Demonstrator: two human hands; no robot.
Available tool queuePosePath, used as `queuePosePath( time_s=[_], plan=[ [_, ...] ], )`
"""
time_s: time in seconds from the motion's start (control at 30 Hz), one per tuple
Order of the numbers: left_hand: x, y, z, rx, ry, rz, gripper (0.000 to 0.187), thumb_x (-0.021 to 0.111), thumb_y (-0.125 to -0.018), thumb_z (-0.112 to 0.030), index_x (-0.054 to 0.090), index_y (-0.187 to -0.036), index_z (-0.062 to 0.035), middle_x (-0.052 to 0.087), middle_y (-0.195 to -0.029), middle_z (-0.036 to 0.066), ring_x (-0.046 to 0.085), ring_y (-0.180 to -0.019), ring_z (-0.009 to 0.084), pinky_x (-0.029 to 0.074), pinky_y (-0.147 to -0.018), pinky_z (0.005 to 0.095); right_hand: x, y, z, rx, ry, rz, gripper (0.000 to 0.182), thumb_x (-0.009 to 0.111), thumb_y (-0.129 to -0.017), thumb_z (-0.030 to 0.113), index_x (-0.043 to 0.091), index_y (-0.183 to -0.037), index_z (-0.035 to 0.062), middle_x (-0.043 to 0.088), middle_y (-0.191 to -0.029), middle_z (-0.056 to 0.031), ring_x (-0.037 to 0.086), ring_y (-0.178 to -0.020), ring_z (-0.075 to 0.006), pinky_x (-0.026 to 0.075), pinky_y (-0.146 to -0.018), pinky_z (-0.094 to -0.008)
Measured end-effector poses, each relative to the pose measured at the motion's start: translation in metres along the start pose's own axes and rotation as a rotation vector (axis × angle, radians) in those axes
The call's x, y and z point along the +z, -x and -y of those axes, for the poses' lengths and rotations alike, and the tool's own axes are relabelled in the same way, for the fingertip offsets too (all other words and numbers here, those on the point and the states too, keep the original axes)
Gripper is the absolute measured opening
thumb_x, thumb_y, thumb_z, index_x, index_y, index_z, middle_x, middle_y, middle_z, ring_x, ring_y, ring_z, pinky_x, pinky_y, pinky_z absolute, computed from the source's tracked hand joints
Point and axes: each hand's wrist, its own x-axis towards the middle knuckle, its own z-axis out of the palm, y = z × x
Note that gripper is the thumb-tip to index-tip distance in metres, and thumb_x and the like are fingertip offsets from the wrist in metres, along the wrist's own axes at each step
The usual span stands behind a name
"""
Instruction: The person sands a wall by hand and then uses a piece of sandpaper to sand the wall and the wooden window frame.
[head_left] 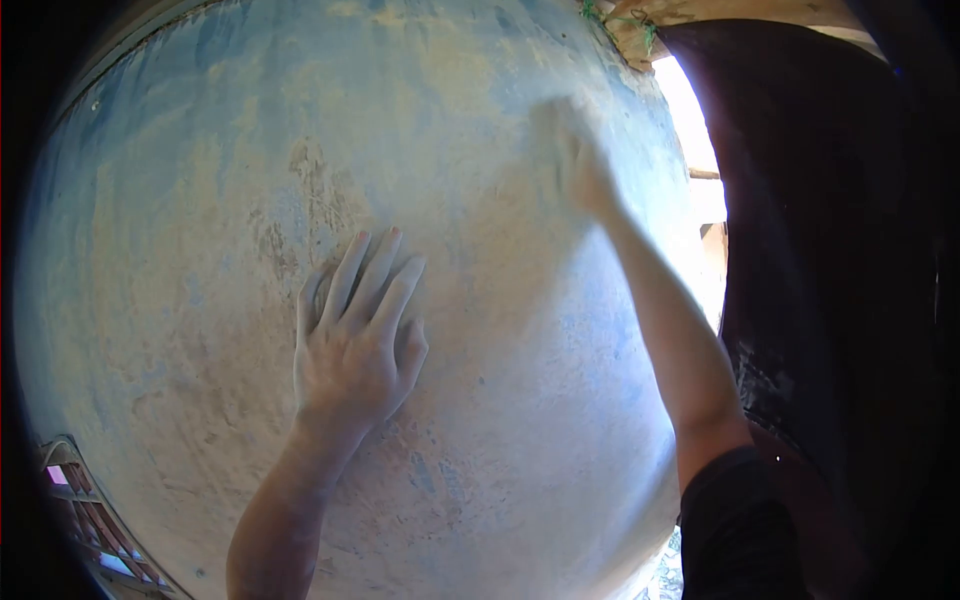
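Note:
Pale dust coats my left hand (358,345), which lies flat against a worn blue and beige wall (480,400) with its fingers spread and nothing in it. Higher up and to the right, my right hand (575,155) is at the same wall, its arm stretched out. Motion smears its fingers, and a pale, blurred shape shows at them; I cannot make out whether it is a held thing. Brown scuffed patches mark the wall above my left hand.
A dark sheet or panel (820,200) hangs at the right, with a bright gap beside the wall. A barred window (95,520) is at the lower left. Green strands (645,30) hang near a wooden beam (740,12) at the top right.

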Motion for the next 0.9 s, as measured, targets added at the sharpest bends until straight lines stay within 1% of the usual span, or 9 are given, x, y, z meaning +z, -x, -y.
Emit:
queuePosePath(
  time_s=[0.03, 0.1, 0.17, 0.23, 0.33, 0.43, 0.7, 0.8, 0.9],
  plan=[
    [0.002, -0.006, -0.001, 0.008, -0.011, -0.002, 0.058, 0.068, -0.091, -0.022, 0.057, -0.148, -0.0149, 0.045, -0.164, 0.008, 0.036, -0.155, 0.0295, 0.026, -0.127, 0.0526, -0.002, -0.037, -0.023, -0.169, -0.011, -0.283, 0.055, 0.032, -0.115, 0.034, 0.038, -0.163, 0.0093, 0.029, -0.173, -0.0158, 0.020, -0.161, -0.0366, 0.016, -0.132, -0.0455],
    [0.008, -0.017, 0.000, 0.029, -0.017, -0.008, 0.059, 0.067, -0.091, -0.022, 0.056, -0.149, -0.0156, 0.045, -0.165, 0.008, 0.036, -0.155, 0.0289, 0.026, -0.127, 0.0527, -0.001, -0.039, -0.011, -0.126, -0.004, -0.269, 0.053, 0.032, -0.114, 0.029, 0.035, -0.165, 0.0118, 0.025, -0.174, -0.0148, 0.018, -0.162, -0.0354, 0.014, -0.133, -0.0483],
    [0.011, -0.025, -0.003, 0.035, -0.005, -0.024, 0.060, 0.067, -0.091, -0.022, 0.056, -0.150, -0.0163, 0.044, -0.165, 0.007, 0.035, -0.156, 0.0283, 0.026, -0.127, 0.0528, 0.003, -0.020, 0.014, -0.088, -0.047, -0.164, 0.053, 0.032, -0.115, 0.029, 0.032, -0.166, 0.0154, 0.020, -0.176, -0.0111, 0.013, -0.163, -0.0339, 0.009, -0.133, -0.0542],
    [0.013, -0.034, -0.006, 0.032, -0.001, -0.038, 0.060, 0.067, -0.092, -0.022, 0.056, -0.150, -0.0156, 0.045, -0.165, 0.008, 0.035, -0.155, 0.0279, 0.026, -0.127, 0.0520, 0.022, 0.033, 0.017, -0.400, 0.079, -0.109, 0.054, 0.032, -0.115, 0.035, 0.033, -0.166, 0.0180, 0.019, -0.176, -0.0082, 0.013, -0.163, -0.0331, 0.008, -0.133, -0.0564],
    [0.023, -0.046, -0.014, 0.023, 0.006, -0.089, 0.058, 0.068, -0.092, -0.023, 0.057, -0.149, -0.0150, 0.045, -0.164, 0.008, 0.035, -0.155, 0.0278, 0.026, -0.127, 0.0509, 0.008, 0.117, 0.042, -0.445, 0.074, 0.149, 0.051, 0.031, -0.115, 0.032, 0.035, -0.165, 0.0219, 0.022, -0.176, -0.0044, 0.015, -0.163, -0.0335, 0.008, -0.133, -0.0550],
    [0.035, -0.054, -0.024, 0.030, 0.009, -0.109, 0.056, 0.068, -0.093, -0.024, 0.058, -0.147, -0.0146, 0.046, -0.163, 0.007, 0.036, -0.155, 0.0274, 0.027, -0.127, 0.0500, 0.006, 0.093, 0.015, -0.477, 0.110, 0.215, 0.051, 0.030, -0.115, 0.035, 0.036, -0.165, 0.0222, 0.025, -0.175, -0.0038, 0.017, -0.162, -0.0328, 0.009, -0.134, -0.0528],
    [0.031, -0.048, -0.025, 0.038, 0.035, -0.069, 0.056, 0.070, -0.093, -0.025, 0.057, -0.147, -0.0162, 0.046, -0.163, 0.007, 0.037, -0.155, 0.0260, 0.028, -0.126, 0.0500, 0.007, -0.039, 0.012, -0.308, 0.017, -0.171, 0.052, 0.028, -0.116, 0.036, 0.034, -0.166, 0.0215, 0.024, -0.175, -0.0064, 0.015, -0.162, -0.0367, 0.012, -0.132, -0.0590],
    [0.023, -0.039, -0.022, 0.056, 0.031, -0.057, 0.057, 0.070, -0.092, -0.023, 0.057, -0.147, -0.0162, 0.046, -0.163, 0.007, 0.037, -0.154, 0.0262, 0.029, -0.126, 0.0496, 0.014, 0.037, 0.028, -0.408, 0.047, 0.015, 0.053, 0.027, -0.116, 0.038, 0.029, -0.167, 0.0256, 0.019, -0.176, -0.0074, 0.012, -0.162, -0.0378, 0.005, -0.131, -0.0625],
    [0.021, -0.037, -0.017, 0.076, 0.019, -0.062, 0.056, 0.069, -0.091, -0.022, 0.058, -0.146, -0.0150, 0.047, -0.163, 0.007, 0.038, -0.154, 0.0268, 0.030, -0.125, 0.0487, 0.009, 0.133, 0.041, -0.540, 0.138, 0.288, 0.057, 0.047, -0.110, 0.028, 0.032, -0.164, 0.0382, 0.021, -0.176, -0.0023, 0.015, -0.162, -0.0335, 0.010, -0.132, -0.0584]
  ],
)
